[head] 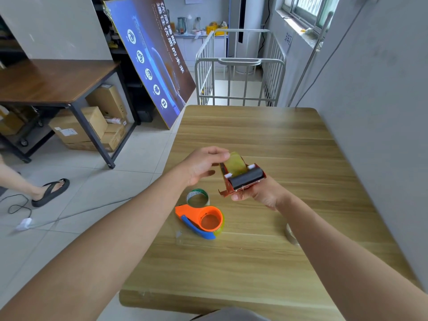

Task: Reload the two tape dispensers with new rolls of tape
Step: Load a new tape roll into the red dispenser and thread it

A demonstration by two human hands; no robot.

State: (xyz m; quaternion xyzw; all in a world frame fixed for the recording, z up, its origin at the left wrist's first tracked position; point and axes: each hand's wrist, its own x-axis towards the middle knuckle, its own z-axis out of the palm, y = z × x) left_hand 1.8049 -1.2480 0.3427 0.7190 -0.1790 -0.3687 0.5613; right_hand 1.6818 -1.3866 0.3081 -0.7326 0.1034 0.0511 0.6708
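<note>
**Red dispenser held above the table**

The wooden table carries an orange dispenser and an empty tape core just behind it. Above them, the right hand grips the red dispenser from below. The left hand pinches the yellowish tape roll seated in it.

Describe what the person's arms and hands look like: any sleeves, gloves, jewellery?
Both forearms are bare from the frame edge to the wrist, with no sleeves in view. The left hand and right hand wear no gloves. No watch, bracelet or ring is visible.
</note>
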